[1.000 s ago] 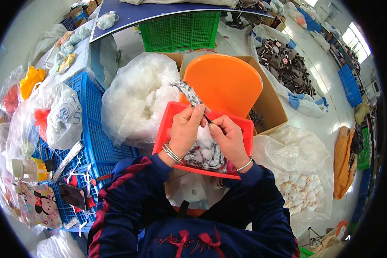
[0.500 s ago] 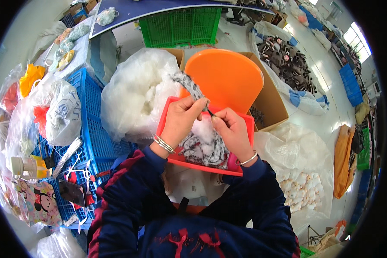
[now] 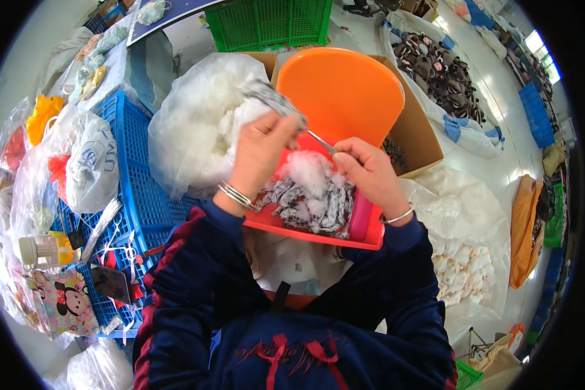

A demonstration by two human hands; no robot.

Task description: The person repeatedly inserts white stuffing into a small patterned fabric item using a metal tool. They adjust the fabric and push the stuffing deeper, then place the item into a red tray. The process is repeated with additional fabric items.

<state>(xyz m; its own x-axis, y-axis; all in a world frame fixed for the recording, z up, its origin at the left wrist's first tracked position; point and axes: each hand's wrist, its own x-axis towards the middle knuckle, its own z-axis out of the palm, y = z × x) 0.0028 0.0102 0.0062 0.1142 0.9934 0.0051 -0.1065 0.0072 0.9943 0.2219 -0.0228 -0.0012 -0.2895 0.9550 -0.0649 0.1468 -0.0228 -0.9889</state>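
My left hand (image 3: 255, 155) pinches a slim grey-and-white fabric piece (image 3: 268, 96), blurred by motion, above a red-orange tray (image 3: 305, 238). A thin metal tool (image 3: 320, 139), its exact kind unclear, is gripped between the thumb and fingers of my right hand (image 3: 369, 170). Its far end meets the fabric piece beside my left fingertips; whether it is inside cannot be made out. Below both hands, white stuffing (image 3: 309, 174) rests on a heap of similar grey-and-white pieces (image 3: 315, 211) in the tray. At the tray's right side lies a bright pink object (image 3: 360, 218).
A clear bag of white fluff (image 3: 192, 123) stands left of an orange chair-like panel (image 3: 341, 91), with a cardboard box (image 3: 422, 140) behind it. Blue crates (image 3: 140, 175) carry bags and scissors at left. Another plastic bag (image 3: 461, 227) holds pale pieces at right.
My hands have moved apart, exposing the metal tool's shaft between them. The fabric piece has shifted left and up with my left hand. More stuffing shows in the tray.
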